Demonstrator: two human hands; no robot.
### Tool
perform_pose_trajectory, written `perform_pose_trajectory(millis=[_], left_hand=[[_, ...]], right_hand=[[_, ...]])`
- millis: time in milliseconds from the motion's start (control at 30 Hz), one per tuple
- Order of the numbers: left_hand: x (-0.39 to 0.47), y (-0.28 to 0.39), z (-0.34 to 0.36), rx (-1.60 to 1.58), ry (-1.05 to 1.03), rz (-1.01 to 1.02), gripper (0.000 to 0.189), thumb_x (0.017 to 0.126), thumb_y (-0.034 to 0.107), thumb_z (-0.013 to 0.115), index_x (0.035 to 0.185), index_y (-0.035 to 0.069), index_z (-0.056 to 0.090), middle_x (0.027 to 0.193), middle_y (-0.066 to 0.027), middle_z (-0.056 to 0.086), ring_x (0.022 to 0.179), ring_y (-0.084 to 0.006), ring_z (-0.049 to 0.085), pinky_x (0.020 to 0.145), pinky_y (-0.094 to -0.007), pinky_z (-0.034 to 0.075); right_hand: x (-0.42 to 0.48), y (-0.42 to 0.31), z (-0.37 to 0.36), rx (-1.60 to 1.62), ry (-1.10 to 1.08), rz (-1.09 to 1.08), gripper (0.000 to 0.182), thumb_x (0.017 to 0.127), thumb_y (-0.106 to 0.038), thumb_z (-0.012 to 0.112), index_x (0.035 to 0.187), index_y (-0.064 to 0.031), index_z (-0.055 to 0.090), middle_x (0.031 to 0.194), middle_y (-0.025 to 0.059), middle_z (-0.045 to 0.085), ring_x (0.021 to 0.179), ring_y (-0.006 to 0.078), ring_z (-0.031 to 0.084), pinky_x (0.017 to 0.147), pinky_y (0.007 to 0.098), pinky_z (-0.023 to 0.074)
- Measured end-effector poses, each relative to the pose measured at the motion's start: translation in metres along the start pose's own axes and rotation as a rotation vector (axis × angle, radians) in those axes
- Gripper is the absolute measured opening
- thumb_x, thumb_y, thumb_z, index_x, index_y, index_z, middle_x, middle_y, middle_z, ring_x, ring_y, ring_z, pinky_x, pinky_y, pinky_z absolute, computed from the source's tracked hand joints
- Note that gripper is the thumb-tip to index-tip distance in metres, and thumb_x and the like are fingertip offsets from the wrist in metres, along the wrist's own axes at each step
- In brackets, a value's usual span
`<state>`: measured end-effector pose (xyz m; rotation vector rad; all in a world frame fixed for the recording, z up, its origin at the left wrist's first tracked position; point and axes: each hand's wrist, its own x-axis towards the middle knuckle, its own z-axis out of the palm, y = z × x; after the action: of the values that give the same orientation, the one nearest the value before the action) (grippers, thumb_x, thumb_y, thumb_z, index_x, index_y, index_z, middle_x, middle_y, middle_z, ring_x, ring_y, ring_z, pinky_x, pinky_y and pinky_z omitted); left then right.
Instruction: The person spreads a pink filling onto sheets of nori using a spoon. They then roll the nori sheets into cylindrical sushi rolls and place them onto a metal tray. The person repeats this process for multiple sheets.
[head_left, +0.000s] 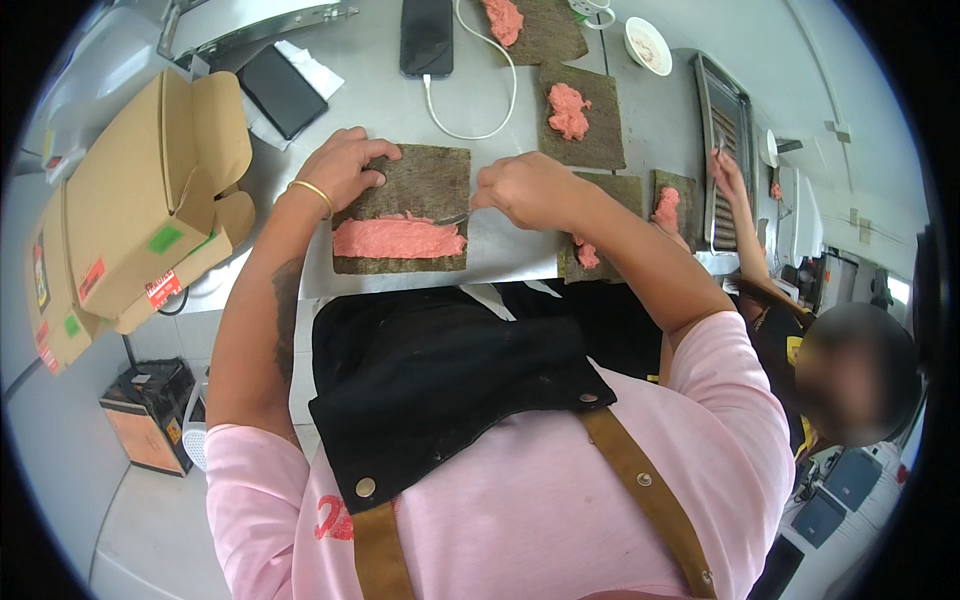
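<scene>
A square seaweed sheet (420, 176) lies on the metal table before me. Pink minced paste (397, 238) forms a wide band across its lower half. My left hand (341, 169) rests at the sheet's upper left, thumb and forefinger apart on its surface. In the fingers of my right hand (529, 191), at the sheet's right edge, is a thin metal utensil (452, 220). Its tip meets the paste's upper right edge; most of it is hidden, so its kind is unclear. Another seaweed sheet (611, 191) with paste lies partly under my right forearm.
More seaweed sheets (600, 139) bearing lumps of paste (568, 111) lie farther right. A phone (427, 37) with a white cable (514, 82), a black tablet-like device (283, 91) and a cardboard box (142, 187) stand around. A co-worker's hand (726, 174) is over a metal tray (709, 217) of dark rolls.
</scene>
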<state>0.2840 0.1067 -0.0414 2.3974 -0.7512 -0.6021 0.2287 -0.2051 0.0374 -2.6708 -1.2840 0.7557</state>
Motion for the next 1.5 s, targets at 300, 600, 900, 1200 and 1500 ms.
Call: perform_pose_trajectory(millis=[300, 600, 900, 1200, 1500], left_hand=[[0.003, 0.005, -0.002, -0.026, -0.030, -0.022, 0.041, 0.090, 0.016, 0.079, 0.130, 0.021, 0.073, 0.103, -0.0084, 0.060, 0.111, -0.0312, 0.058, 0.102, -0.0422, 0.049], [0.001, -0.011, -0.004, -0.023, -0.032, 0.105, 0.045, 0.096, 0.005, 0.067, 0.139, 0.019, 0.072, 0.096, -0.0098, 0.055, 0.100, -0.0296, 0.058, 0.096, -0.0400, 0.049], [-0.062, -0.014, -0.004, -0.156, 0.262, 0.268, 0.055, 0.096, 0.019, 0.073, 0.146, 0.002, 0.060, 0.127, -0.0198, 0.068, 0.121, -0.0391, 0.061, 0.109, -0.0475, 0.045], [-0.103, -0.055, 0.019, 0.048, 0.049, 0.445, 0.104, 0.081, 0.037, 0.089, 0.164, 0.004, 0.036, 0.161, -0.0207, 0.048, 0.153, -0.0488, 0.034, 0.123, -0.0570, 0.030], [-0.109, -0.056, 0.015, 0.032, 0.030, 0.373, 0.112, 0.080, 0.038, 0.090, 0.167, 0.002, 0.029, 0.164, -0.0217, 0.044, 0.155, -0.0447, 0.033, 0.124, -0.0560, 0.027]], right_hand=[[-0.059, -0.022, -0.004, 0.221, 0.269, 0.218, 0.038, 0.091, -0.001, 0.063, 0.127, -0.0100, 0.074, 0.107, 0.0131, 0.067, 0.102, 0.0361, 0.068, 0.087, 0.0472, 0.0552], [-0.055, -0.120, 0.080, 0.736, 0.686, 0.687, 0.043, 0.092, -0.002, 0.058, 0.134, -0.0064, 0.068, 0.110, 0.0202, 0.065, 0.096, 0.0415, 0.066, 0.089, 0.0489, 0.0541], [-0.025, -0.203, 0.090, 0.742, 0.747, 1.008, 0.048, 0.090, 0.000, 0.056, 0.136, -0.0063, 0.069, 0.110, 0.0201, 0.065, 0.102, 0.0408, 0.068, 0.091, 0.0481, 0.0565], [0.020, -0.236, 0.055, 0.474, 0.669, 1.387, 0.046, 0.090, -0.003, 0.059, 0.135, -0.0060, 0.069, 0.115, 0.0195, 0.067, 0.095, 0.0418, 0.072, 0.084, 0.0503, 0.0594], [0.107, -0.260, 0.057, 0.606, 0.561, 1.354, 0.054, 0.089, -0.002, 0.056, 0.142, -0.0049, 0.063, 0.117, 0.0228, 0.066, 0.101, 0.0436, 0.070, 0.088, 0.0523, 0.0579]])
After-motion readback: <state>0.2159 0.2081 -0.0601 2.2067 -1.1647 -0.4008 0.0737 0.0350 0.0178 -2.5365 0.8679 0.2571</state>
